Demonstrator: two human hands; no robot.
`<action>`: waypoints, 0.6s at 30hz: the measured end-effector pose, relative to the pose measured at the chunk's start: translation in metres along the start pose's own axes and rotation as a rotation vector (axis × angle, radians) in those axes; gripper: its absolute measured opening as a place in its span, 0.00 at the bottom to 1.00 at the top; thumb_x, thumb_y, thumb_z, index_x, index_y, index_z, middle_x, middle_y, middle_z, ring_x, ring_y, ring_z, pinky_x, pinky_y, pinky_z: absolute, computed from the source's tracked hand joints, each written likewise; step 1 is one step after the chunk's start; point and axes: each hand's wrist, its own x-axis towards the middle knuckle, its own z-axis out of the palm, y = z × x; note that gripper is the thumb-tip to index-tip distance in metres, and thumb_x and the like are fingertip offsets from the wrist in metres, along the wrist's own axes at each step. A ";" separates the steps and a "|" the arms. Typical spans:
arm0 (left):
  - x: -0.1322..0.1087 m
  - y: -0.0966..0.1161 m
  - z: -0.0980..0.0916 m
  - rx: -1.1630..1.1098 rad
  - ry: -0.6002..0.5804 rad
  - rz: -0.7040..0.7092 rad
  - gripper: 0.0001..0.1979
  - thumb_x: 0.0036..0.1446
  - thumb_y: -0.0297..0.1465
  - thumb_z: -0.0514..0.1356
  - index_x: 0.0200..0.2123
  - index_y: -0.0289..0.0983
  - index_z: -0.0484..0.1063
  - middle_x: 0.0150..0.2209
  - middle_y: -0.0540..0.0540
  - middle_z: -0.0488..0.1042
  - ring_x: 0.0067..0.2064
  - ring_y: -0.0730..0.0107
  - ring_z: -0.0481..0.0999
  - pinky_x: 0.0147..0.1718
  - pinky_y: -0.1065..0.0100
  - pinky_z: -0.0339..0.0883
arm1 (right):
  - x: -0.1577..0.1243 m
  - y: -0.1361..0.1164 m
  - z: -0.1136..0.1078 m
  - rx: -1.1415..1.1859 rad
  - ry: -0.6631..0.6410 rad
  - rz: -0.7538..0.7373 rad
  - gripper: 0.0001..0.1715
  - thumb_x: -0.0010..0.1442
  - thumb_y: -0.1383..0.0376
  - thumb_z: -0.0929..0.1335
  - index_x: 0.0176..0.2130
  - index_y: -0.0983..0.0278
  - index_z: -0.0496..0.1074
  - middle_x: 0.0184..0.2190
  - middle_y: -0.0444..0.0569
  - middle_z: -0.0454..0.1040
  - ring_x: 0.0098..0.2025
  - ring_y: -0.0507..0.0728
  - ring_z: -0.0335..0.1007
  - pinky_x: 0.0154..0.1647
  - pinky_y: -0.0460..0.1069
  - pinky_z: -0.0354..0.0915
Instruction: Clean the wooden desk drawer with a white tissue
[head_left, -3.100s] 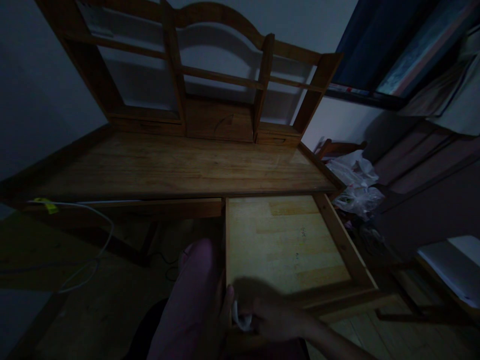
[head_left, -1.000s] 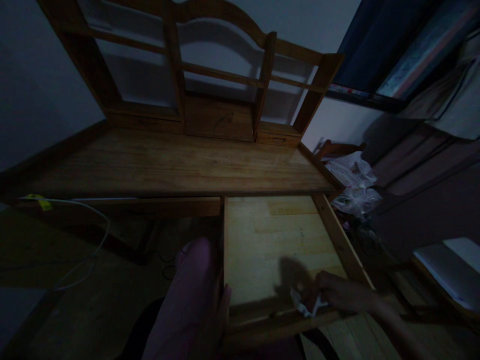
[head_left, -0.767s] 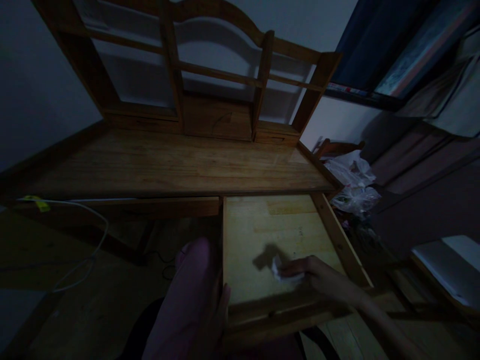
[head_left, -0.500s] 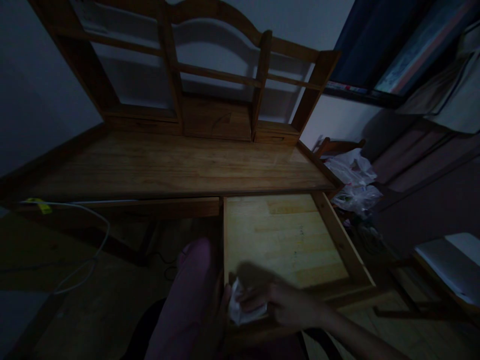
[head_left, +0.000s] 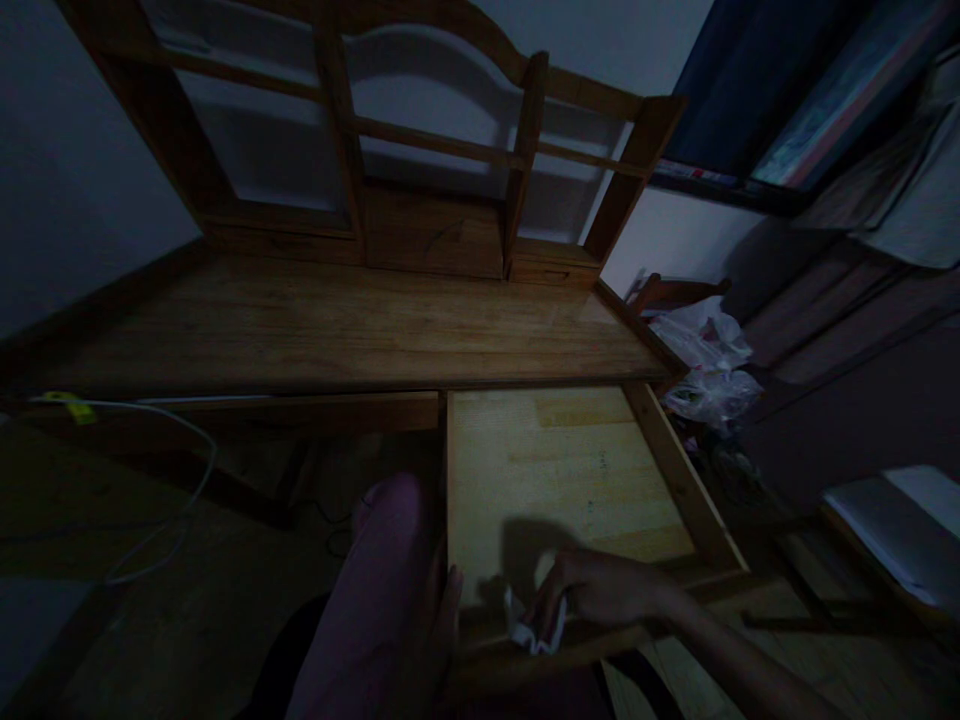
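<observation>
Grips crumpled white cloth (head_left: 529, 632) in curled right hand (head_left: 600, 590) fingers, pressed on drawer (head_left: 679, 480) near edge (wad bunched for firm contact). Rests left hand (head_left: 448, 608) at near-left corner, likely steadying; finger spread too dark to tell.

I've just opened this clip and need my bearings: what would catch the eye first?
The pulled-out drawer, pale under the right side of the desk, stands out in the dim room. At its near edge the right hand grips a crumpled white cloth. White plastic bags lie right of the desk.
</observation>
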 end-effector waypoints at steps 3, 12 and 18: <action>-0.003 0.003 -0.001 0.021 0.007 0.008 0.32 0.61 0.57 0.49 0.50 0.41 0.78 0.57 0.40 0.78 0.70 0.47 0.61 0.71 0.53 0.50 | -0.012 0.002 -0.009 -0.031 0.011 0.043 0.27 0.48 0.77 0.61 0.40 0.68 0.83 0.42 0.54 0.84 0.47 0.57 0.81 0.52 0.52 0.71; -0.004 0.003 -0.003 0.029 -0.010 0.030 0.33 0.62 0.56 0.49 0.53 0.40 0.78 0.61 0.38 0.74 0.71 0.43 0.57 0.71 0.49 0.50 | -0.027 -0.004 -0.012 0.083 0.038 0.069 0.23 0.47 0.74 0.62 0.35 0.66 0.84 0.43 0.54 0.83 0.46 0.59 0.81 0.50 0.53 0.72; -0.007 0.004 -0.008 -0.002 -0.022 0.021 0.28 0.62 0.54 0.54 0.53 0.41 0.77 0.62 0.37 0.73 0.71 0.49 0.60 0.72 0.48 0.47 | -0.032 0.006 -0.013 0.124 0.045 0.083 0.26 0.47 0.74 0.62 0.39 0.66 0.84 0.45 0.55 0.83 0.49 0.60 0.80 0.52 0.55 0.71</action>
